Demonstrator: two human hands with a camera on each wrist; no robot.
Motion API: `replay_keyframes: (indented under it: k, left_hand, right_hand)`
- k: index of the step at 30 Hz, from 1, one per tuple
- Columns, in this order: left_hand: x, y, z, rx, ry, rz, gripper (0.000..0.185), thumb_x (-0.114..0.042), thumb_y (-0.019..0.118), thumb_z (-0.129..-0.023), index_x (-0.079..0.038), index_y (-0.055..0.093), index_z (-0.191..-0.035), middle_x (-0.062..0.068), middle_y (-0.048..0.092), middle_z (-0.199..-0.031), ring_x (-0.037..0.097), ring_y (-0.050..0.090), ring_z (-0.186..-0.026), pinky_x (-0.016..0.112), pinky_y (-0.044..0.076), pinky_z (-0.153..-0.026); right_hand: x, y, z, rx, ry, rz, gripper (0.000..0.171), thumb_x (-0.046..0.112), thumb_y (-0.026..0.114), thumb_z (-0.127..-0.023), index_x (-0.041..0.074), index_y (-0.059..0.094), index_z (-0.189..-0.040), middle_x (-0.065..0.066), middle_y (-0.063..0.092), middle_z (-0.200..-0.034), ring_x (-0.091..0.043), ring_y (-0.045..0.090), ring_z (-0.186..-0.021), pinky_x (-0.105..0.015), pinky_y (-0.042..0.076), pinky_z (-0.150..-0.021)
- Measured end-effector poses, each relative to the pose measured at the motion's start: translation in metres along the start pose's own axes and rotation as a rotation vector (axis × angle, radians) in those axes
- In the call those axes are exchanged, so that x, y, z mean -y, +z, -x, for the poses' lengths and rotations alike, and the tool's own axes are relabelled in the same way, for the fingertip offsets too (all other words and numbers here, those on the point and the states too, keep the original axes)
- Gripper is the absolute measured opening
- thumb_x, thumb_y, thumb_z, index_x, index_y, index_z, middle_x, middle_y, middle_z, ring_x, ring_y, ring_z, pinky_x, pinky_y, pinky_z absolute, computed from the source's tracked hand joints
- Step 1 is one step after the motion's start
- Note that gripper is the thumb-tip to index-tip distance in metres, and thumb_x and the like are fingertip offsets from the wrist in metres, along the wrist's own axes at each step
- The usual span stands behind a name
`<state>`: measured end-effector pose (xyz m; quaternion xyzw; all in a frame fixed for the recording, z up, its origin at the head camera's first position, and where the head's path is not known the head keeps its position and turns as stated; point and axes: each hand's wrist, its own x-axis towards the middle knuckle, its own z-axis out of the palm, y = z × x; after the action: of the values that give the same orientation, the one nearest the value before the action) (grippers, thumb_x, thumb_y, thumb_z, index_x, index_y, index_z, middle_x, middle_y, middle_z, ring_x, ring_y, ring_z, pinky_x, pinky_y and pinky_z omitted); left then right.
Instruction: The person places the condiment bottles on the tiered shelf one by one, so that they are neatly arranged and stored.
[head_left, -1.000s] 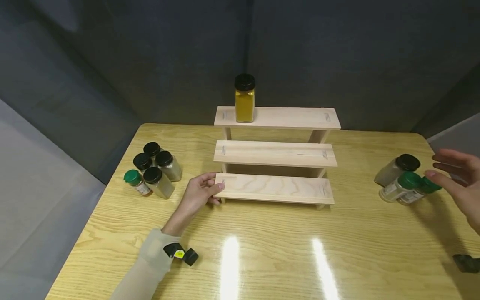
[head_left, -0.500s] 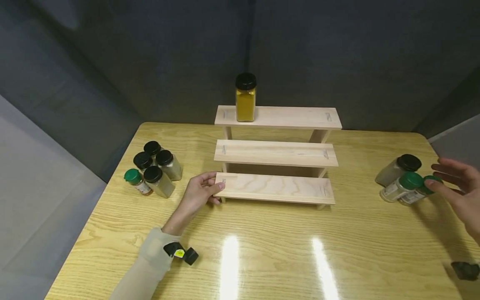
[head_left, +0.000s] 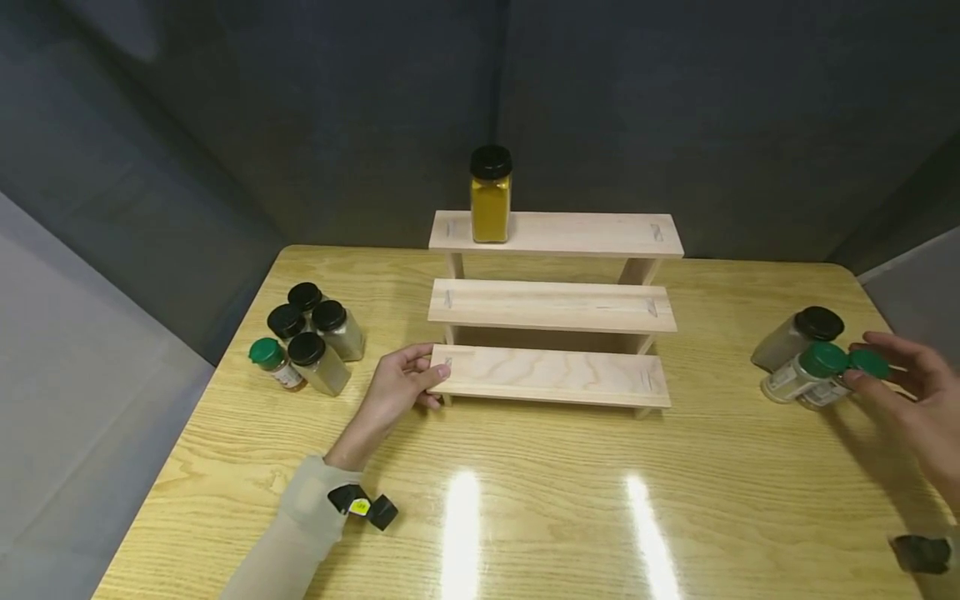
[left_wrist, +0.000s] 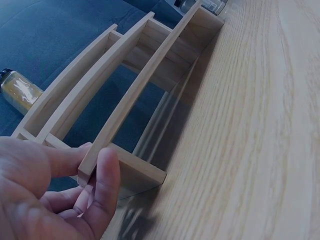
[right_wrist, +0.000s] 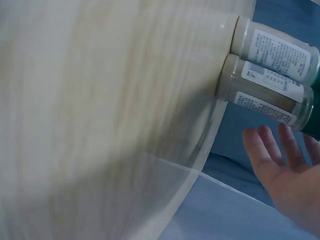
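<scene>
Head view shows the step in hand as a reach for a jar: the right hand (head_left: 911, 400) sits at 3 o'clock on the counter (head_left: 525, 517), its fingers relaxed and spread around the nearest green-lidded jar (head_left: 855, 375), fingertips at the lid, with no closed grip on it that I can see. That jar stands touching a second green-lidded jar (head_left: 802, 373), and a black-lidded jar (head_left: 797, 337) stands just behind them. The left hand (head_left: 393, 392) pinches the left end of the lowest step of the 3-tier wooden rack (head_left: 551, 308) at 12 o'clock, thumb above and fingers below, steadying it. 1 yellow spice jar (head_left: 491, 196) stands on the top step; the other 2 steps are bare. A cluster of 5 jars (head_left: 307, 337) waits at 9 o'clock.

Judging from this, the next move calls for closing the fingers round the jar's lid or body and lifting it clear without tipping its neighbour.
</scene>
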<state>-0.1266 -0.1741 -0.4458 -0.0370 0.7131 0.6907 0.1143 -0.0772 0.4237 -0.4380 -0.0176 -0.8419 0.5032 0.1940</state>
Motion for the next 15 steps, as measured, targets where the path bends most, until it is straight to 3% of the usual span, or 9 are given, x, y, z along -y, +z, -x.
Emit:
replay_keyframes:
  k: [5, 15]
  left_hand:
    - [-0.0009, 0.0006, -0.0002, -0.003, -0.015, -0.004, 0.059, 0.002, 0.071, -0.105, 0.013, 0.046, -0.157, 0.015, 0.056, -0.109, 0.014, 0.067, -0.063, 0.024, 0.065, -0.060]
    - [-0.0014, 0.0014, -0.0006, 0.004, -0.003, -0.001, 0.058, 0.002, 0.071, -0.105, 0.014, 0.046, -0.156, 0.015, 0.056, -0.108, 0.013, 0.066, -0.063, 0.023, 0.064, -0.059]
  right_hand:
    - [-0.0030, -0.0003, 0.0036, 0.010, 0.040, 0.062, 0.062, -0.011, 0.064, -0.101, 0.029, 0.060, -0.148, 0.025, 0.053, -0.124, 0.008, 0.051, -0.108, 0.004, 0.041, -0.085]
    - [-0.0060, -0.0023, 0.0042, -0.013, 0.045, 0.036, 0.058, -0.013, 0.065, -0.099, 0.037, 0.064, -0.129, 0.024, 0.058, -0.116, 0.008, 0.056, -0.097, 0.001, 0.048, -0.074]
